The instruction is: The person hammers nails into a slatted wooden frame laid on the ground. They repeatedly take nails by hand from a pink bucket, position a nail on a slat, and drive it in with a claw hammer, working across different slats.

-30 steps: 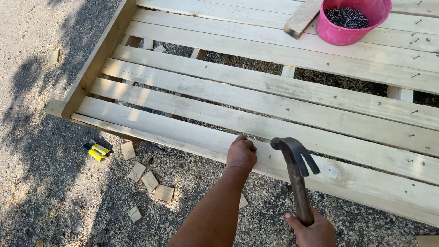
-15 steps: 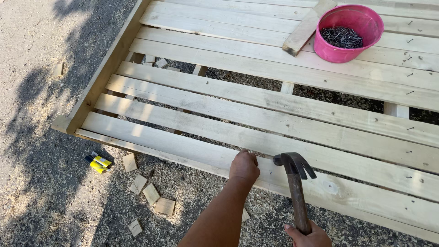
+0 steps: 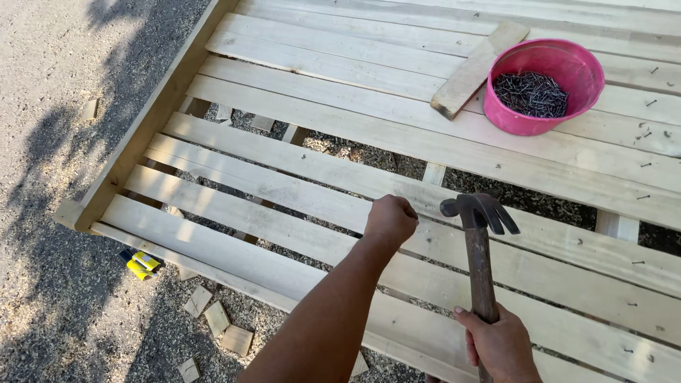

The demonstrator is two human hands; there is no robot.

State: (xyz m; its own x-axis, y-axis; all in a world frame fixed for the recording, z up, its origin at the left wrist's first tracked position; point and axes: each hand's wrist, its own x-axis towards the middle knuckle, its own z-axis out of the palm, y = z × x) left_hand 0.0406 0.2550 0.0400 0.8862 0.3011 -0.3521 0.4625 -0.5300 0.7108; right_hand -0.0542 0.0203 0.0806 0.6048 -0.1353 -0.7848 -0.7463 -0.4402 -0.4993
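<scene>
Gravel [image 3: 50, 177] covers the ground at far left, with a small yellow-and-blue object [image 3: 140, 264] and several wood offcuts [image 3: 216, 319] lying just beside the edge of the slatted wooden frame [image 3: 284, 191]. The frame lies flat on the ground, its pale planks running side by side with gaps between them, so each slat can be reached from above.

Moving right, my left hand [image 3: 390, 220] is curled into a loose fist, pressed down on a slat near the middle; I judge it pinches something small against the wood, though I cannot tell what, since the fingers hide it. The forearm reaches in from below, nearly straight.

Just beside it, my right hand [image 3: 500, 344] is wrapped tight around the handle of a claw hammer [image 3: 479, 213], head raised level with the left fist, claw pointing right.

Farther right and higher, a pink bowl of nails [image 3: 543, 85] sits on the planks, touching a loose wood block [image 3: 475, 67].
</scene>
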